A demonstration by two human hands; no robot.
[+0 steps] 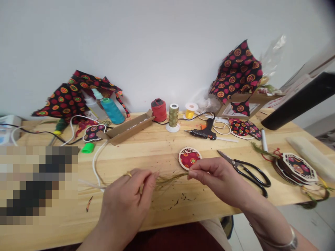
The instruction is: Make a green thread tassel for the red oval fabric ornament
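Note:
A thin bundle of olive-green thread stretches between my two hands above the front of the wooden table. My left hand pinches one end between thumb and fingers. At the other end, the thumb and forefinger of my right hand are closed on the strands. Just behind the right fingertips lies a round red patterned ornament with a pale wooden rim, partly covered by that hand. Black-handled scissors rest to the right, their blades pointing away and leftward.
A glue gun lies behind, near spools of olive thread, red thread and yellow thread. An open cardboard box sits left of them. Stacked octagonal ornaments and a black roll occupy the right side.

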